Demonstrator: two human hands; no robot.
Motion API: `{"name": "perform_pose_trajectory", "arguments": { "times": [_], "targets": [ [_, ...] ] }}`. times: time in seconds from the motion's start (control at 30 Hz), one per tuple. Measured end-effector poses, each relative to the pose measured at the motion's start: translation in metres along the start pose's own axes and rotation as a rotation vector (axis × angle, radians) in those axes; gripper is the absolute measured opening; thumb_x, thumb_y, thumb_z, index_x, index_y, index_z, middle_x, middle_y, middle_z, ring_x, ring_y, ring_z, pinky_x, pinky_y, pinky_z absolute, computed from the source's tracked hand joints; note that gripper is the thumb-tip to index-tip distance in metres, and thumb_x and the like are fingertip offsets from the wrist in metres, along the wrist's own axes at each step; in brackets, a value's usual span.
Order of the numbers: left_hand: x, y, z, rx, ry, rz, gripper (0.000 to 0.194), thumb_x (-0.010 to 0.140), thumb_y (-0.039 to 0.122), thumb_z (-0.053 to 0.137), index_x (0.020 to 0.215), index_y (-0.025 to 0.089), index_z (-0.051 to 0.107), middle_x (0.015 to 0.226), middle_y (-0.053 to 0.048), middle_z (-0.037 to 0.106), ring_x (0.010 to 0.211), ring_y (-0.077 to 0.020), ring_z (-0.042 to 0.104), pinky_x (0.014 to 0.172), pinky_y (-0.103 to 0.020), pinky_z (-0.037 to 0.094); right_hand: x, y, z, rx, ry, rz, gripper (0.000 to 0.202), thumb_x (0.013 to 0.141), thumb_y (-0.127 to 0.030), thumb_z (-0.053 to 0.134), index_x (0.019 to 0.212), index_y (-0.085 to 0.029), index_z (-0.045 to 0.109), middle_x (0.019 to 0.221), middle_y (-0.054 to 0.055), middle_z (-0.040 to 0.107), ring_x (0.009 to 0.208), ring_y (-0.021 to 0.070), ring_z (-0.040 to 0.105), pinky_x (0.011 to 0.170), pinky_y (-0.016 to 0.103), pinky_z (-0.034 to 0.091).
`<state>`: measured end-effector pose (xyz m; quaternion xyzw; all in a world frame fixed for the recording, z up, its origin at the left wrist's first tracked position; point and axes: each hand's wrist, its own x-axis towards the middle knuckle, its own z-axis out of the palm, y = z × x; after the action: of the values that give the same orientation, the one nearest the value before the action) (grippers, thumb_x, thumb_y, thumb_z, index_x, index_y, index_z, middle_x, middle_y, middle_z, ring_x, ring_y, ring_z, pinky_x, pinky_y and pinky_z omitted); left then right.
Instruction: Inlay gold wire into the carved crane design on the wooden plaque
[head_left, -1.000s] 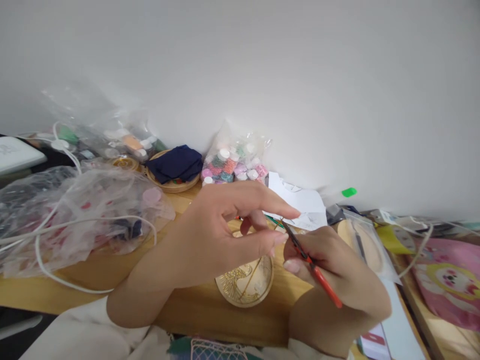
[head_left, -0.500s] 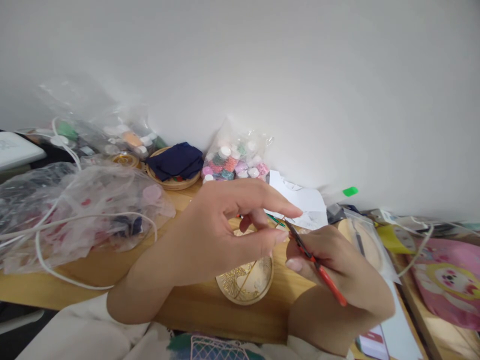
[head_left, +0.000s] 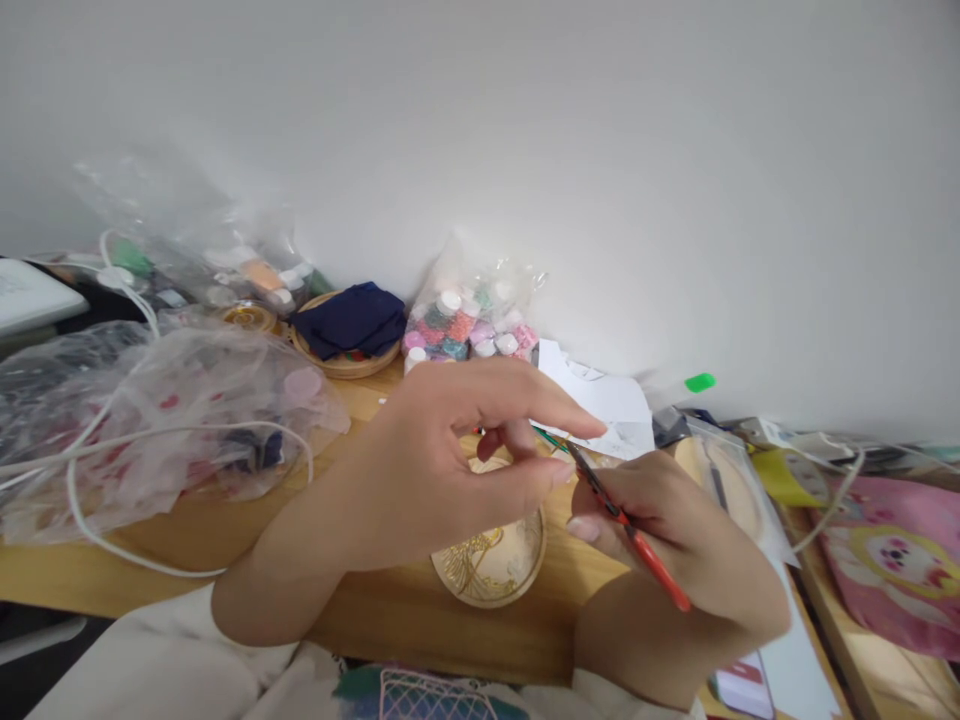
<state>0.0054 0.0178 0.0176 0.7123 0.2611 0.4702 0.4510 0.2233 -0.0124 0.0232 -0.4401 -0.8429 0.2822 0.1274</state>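
My right hand is wrapped round small scissors with red handles and dark blades. Their tips point up and left, close to the thumb tip of my left hand. That left hand is raised with a gap between thumb and forefinger; its other fingers curl behind, partly hidden, and I see nothing held in it. Below it, a round embroidery hoop with pale fabric and gold stitching rests on the wooden table. The left hand covers the hoop's upper part.
Crumpled plastic bags and a white cable lie at left. Behind stand a hoop with dark blue cloth and a bag of small bead jars. White paper lies behind my hands; a pink pouch sits right.
A gold thread that ran from the hoop up behind my left hand no longer shows across the fabric. Both hands and the scissors have hardly moved.
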Motion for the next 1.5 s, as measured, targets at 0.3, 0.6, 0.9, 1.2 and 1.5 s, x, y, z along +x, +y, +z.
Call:
{"name": "perform_pose_trajectory", "arguments": {
  "times": [0.3,0.6,0.9,1.2,1.5],
  "targets": [
    [0.001,0.0014,-0.0005,0.046,-0.014,0.027,0.028,0.074,0.006,0.061,0.089,0.028,0.072,0.088,0.003,0.074,0.072,-0.0154,0.065,0.06,-0.027,0.049,-0.0001,0.0026,0.0011,-0.023,-0.011,0.003,0.059,0.094,-0.063,0.036,0.055,-0.019,0.04,0.049,-0.005,0.033,0.044,0.0072,0.029,0.046,0.025,0.024],
    [0.0014,0.0017,-0.0005,0.052,-0.018,0.042,0.029,0.074,0.004,0.06,0.089,0.026,0.072,0.09,0.003,0.074,0.078,-0.0161,0.067,0.067,-0.027,0.052,-0.0004,0.0029,0.0003,-0.049,-0.025,0.031,0.06,0.094,-0.064,0.035,0.056,-0.018,0.044,0.048,-0.003,0.038,0.044,0.0072,0.033,0.047,0.025,0.025],
    [0.0003,0.0022,0.0014,0.134,-0.003,0.045,0.032,0.072,0.004,0.061,0.088,0.028,0.073,0.092,0.004,0.075,0.082,-0.0172,0.068,0.07,-0.028,0.054,0.002,0.0042,0.0011,-0.065,-0.015,0.037,0.062,0.093,-0.066,0.035,0.055,-0.018,0.045,0.047,-0.003,0.038,0.045,0.0075,0.03,0.046,0.025,0.025],
    [0.0008,0.001,-0.0021,0.112,-0.039,0.045,0.03,0.074,0.003,0.062,0.091,0.025,0.072,0.094,0.002,0.075,0.083,-0.017,0.068,0.067,-0.026,0.053,0.0046,0.009,0.0031,-0.055,-0.008,0.01,0.062,0.093,-0.066,0.037,0.055,-0.017,0.044,0.047,-0.004,0.039,0.045,0.0064,0.028,0.046,0.024,0.025],
    [0.0009,0.0002,-0.0035,0.115,-0.043,0.024,0.027,0.076,0.006,0.064,0.091,0.027,0.073,0.093,0.003,0.074,0.082,-0.0171,0.069,0.069,-0.028,0.054,0.0089,0.0071,0.0023,0.018,-0.011,0.08,0.058,0.091,-0.064,0.043,0.056,-0.02,0.028,0.052,-0.007,0.022,0.049,0.0069,0.017,0.044,0.024,0.02]
  ]
}}
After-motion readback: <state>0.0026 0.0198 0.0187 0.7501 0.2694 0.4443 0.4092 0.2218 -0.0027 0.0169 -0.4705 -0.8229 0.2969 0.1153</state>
